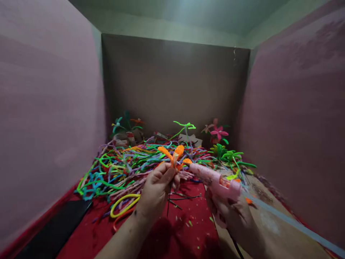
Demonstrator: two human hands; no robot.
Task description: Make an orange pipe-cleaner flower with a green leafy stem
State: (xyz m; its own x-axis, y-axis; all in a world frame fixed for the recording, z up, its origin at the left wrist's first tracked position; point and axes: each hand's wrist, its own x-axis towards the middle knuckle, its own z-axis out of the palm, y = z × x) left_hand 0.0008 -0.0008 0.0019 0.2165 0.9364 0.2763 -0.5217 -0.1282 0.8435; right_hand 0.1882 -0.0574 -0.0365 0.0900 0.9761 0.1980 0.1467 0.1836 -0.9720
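My left hand (161, 181) pinches an orange pipe-cleaner flower (178, 153) near its base, its petals spread upward. A thin dark stem hangs below the fingers. My right hand (229, 212) is wrapped round the handle of a pink glue gun (215, 180). The gun points left, its dark nozzle close to the flower's right-hand petal; whether they touch I cannot tell. A cord runs down from the gun.
Many colourful pipe cleaners (126, 162) lie heaped on the red cloth (188, 216). Made flowers (219, 133) stand at the back. A black flat object (56, 230) lies left, cardboard (272, 223) right. Dark stems (185, 197) lie beyond the hands.
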